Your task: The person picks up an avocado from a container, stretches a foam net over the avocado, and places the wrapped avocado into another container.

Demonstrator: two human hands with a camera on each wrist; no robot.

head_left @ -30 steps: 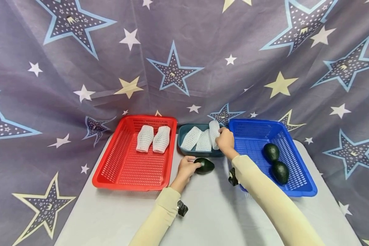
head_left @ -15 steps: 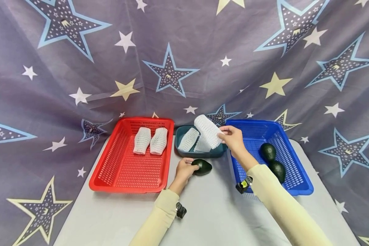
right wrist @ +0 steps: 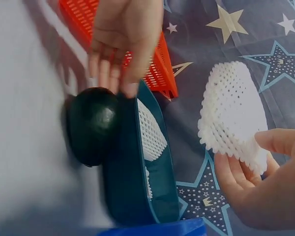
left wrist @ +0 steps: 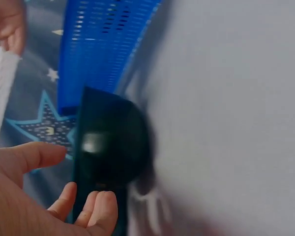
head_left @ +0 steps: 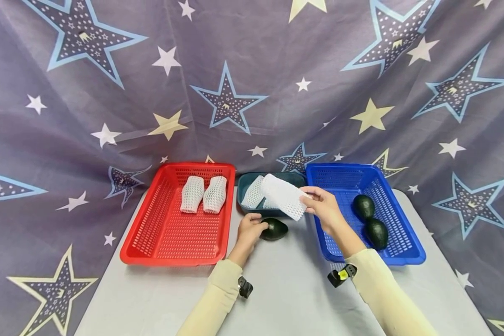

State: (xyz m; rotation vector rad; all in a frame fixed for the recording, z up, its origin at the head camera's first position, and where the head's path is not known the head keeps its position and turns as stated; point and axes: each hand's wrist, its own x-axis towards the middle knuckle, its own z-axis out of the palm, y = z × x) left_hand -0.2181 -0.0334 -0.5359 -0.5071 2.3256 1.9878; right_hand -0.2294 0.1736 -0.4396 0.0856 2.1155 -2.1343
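A white sleeve (head_left: 282, 195) is pinched at its four o'clock end between the thumb and fingers of the right hand (head_left: 324, 210), held clear of the tray (head_left: 294, 179) at one o'clock from a bare avocado (head_left: 276, 229) on the bench (head_left: 285, 280). The avocado's nine o'clock end is met by the left hand (head_left: 248, 233), its fingers loosely parted, not wrapped round; how firmly the fruit is steadied cannot be told. The work is judged to be partway through: in the red basket (head_left: 185, 240) at ten o'clock, two plump packs (head_left: 192, 193) are laid toward two o'clock, apparently finished, though their contents are not clearly seen. The bench avocado is not yet sleeved. Two more avocados (head_left: 363, 207) are left bare in the blue basket (head_left: 399, 224) at three o'clock, seemingly matched by two spare sleeves (head_left: 252, 192) in the tray, one partly hidden.
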